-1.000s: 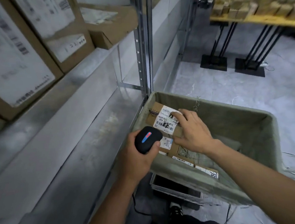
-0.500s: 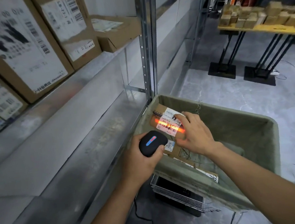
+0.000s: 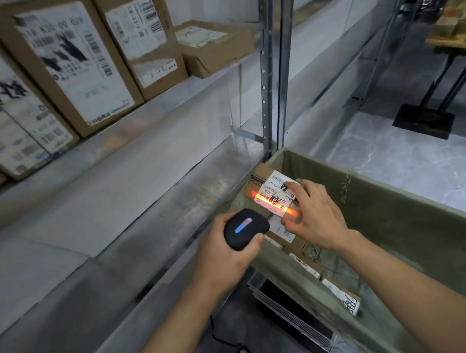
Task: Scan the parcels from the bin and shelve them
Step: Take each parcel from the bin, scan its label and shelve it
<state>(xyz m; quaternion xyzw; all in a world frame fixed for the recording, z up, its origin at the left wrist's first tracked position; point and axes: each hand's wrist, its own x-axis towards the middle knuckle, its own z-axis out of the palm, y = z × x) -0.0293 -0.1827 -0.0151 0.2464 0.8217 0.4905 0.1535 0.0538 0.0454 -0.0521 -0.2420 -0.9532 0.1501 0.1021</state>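
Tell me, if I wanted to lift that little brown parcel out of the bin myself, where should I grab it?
Probably by its long side edges, reaching down from above. The parcel is a small flat box lying label-up in the bin, close to the near-left wall, so a side approach is blocked. The right hand already holds it that way, fingers over its far end, while the left hand aims the scanner.
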